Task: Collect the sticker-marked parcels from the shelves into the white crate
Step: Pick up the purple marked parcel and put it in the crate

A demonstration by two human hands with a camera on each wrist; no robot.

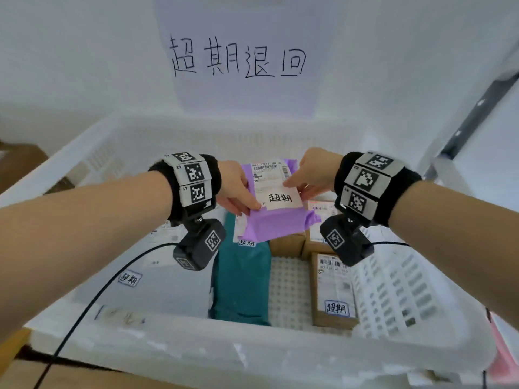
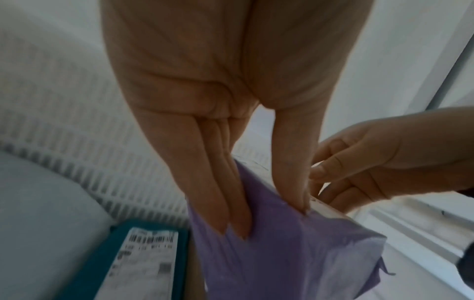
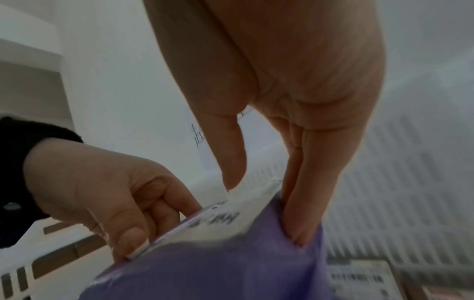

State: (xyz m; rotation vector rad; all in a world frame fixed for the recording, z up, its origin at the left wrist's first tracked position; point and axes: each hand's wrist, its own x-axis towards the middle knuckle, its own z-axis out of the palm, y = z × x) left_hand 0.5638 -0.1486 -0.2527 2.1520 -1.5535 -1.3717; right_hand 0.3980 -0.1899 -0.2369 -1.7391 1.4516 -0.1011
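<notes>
Purple parcel (image 1: 276,217) pinched at both sides by left hand (image 1: 236,186) and right hand (image 1: 314,175), held above white crate (image 1: 179,349).

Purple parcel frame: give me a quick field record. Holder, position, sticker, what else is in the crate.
held item: purple parcel, flat mailer bag
left hand: pinches its left edge
right hand: pinches its right edge
position: above the white crate, not yet set down
sticker: handwritten sticker on the parcel's shipping label
already in crate: teal parcel, brown box, more boxes under the purple parcel
sign behind crate: handwritten sheet
</notes>
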